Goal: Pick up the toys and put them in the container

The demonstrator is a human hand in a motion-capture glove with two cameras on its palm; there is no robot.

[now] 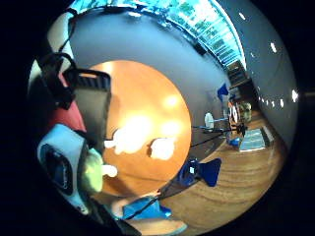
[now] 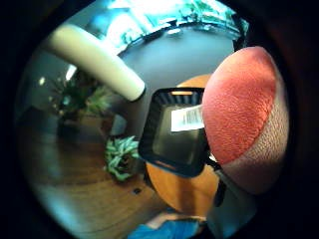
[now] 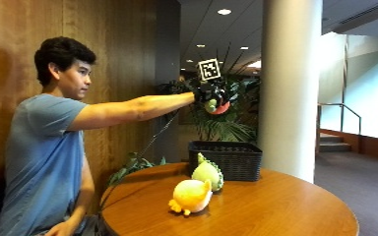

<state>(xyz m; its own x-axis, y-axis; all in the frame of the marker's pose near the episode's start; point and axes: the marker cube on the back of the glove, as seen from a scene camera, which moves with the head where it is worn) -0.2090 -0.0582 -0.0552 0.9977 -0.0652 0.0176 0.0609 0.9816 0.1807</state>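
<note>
Above the black basket (image 3: pixel 226 160) at the far edge of the round wooden table (image 3: pixel 274 211), my gloved right hand (image 3: pixel 210 97) hangs at the end of my outstretched arm, fingers curled round a red and green plush toy (image 3: pixel 215 106) that sits high over the basket's open mouth, well apart from its rim. Just in front of the basket a green plush toy (image 3: pixel 207 174) stands upright, touching or nearly touching its wall, and a yellow plush toy (image 3: pixel 191 195) lies just beside that one, nearer the table's edge. A white pillar (image 3: pixel 291 88) rises behind the basket, with leafy plants (image 3: pixel 225 129) beside it. From the thumb side of my palm, the red toy (image 2: pixel 242 112) fills the space close to the hand, and past it the basket (image 2: pixel 174 132) shows its dark inside with a white barcode label. From the little-finger side, the basket's rim (image 1: pixel 92 83) sits at the table's edge, and the two pale toys (image 1: pixel 142 137) lie on the orange tabletop (image 1: pixel 147 93) beyond the basket.
</note>
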